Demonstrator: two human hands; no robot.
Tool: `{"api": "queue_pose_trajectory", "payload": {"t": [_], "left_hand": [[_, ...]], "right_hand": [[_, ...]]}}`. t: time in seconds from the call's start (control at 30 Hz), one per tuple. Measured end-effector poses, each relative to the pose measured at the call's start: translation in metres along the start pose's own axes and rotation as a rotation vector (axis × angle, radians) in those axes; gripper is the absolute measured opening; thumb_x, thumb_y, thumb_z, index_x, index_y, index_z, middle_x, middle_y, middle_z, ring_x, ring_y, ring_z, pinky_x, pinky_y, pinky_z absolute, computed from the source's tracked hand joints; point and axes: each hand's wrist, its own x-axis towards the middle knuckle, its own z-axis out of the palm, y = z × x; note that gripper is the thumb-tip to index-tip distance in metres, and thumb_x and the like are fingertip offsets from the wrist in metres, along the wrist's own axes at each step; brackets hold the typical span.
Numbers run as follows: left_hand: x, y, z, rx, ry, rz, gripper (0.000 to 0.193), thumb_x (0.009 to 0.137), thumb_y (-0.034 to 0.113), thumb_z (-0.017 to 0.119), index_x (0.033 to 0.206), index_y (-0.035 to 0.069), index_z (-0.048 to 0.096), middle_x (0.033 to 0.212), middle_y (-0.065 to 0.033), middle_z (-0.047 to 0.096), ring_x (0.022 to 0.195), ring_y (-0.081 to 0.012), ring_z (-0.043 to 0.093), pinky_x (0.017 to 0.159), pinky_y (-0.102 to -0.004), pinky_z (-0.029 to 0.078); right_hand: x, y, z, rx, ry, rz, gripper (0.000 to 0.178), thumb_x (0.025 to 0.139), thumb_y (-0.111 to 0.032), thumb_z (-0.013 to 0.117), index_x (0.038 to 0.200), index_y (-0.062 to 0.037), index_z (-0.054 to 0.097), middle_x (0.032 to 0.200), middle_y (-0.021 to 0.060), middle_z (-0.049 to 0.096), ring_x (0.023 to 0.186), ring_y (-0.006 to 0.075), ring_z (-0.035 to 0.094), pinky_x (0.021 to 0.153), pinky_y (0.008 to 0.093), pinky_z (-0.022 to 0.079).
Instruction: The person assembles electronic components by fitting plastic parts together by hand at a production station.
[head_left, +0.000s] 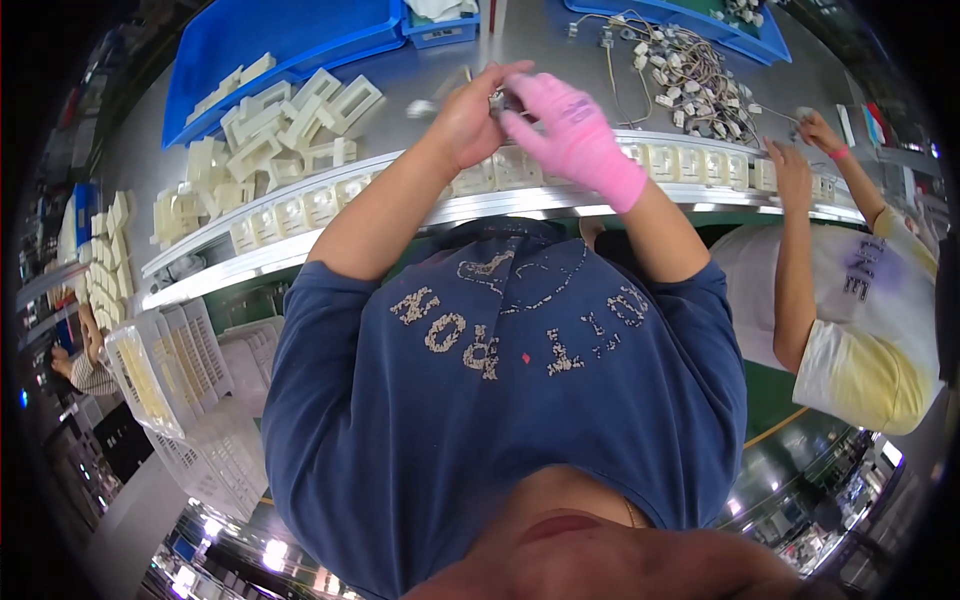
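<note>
From the head camera, both forearms reached forward over the bench, hands meeting. The bare left hand and the pink-gloved right hand pinched a small part between their fingertips, mostly hidden. Cream housings lay left of the grip, wired connectors right.

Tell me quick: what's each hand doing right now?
Left hand: bare, closed on a small grey part above the conveyor rail.
Right hand: in a pink glove, fingers curled onto the same part.
</note>
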Motion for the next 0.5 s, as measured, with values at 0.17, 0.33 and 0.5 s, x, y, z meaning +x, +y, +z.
{"api": "queue_pose_trajectory", "payload": {"t": [0.17,0.33,0.5], "left_hand": [[0.005,-0.005,0.002,0.170,0.125,0.076,0.046,0.094,0.040,0.032,0.107,0.000,0.051,0.097,-0.0113,0.053,0.088,-0.0202,0.052,0.082,-0.0379,0.044],[0.010,-0.013,-0.017,0.567,0.211,0.118,0.040,0.091,0.038,0.044,0.083,0.002,0.060,0.064,-0.0021,0.054,0.057,-0.0159,0.051,0.056,-0.0322,0.042],[0.000,-0.019,-0.004,0.976,0.276,0.381,0.038,0.088,0.034,0.051,0.067,0.002,0.055,0.055,-0.0073,0.051,0.047,-0.0195,0.046,0.049,-0.0353,0.037]], "right_hand": [[-0.006,0.008,0.004,0.129,0.093,-0.034,0.030,0.079,-0.024,0.057,0.100,-0.0035,0.055,0.082,0.0144,0.056,0.074,0.0311,0.056,0.065,0.0369,0.045],[-0.013,0.020,0.001,0.140,-0.009,0.047,0.031,0.077,-0.027,0.058,0.098,-0.0043,0.055,0.078,0.0130,0.056,0.069,0.0289,0.055,0.063,0.0357,0.045],[-0.021,0.022,-0.012,0.210,-0.088,0.084,0.031,0.077,-0.030,0.057,0.097,-0.0060,0.054,0.077,0.0128,0.056,0.072,0.0293,0.056,0.065,0.0357,0.046]]}}
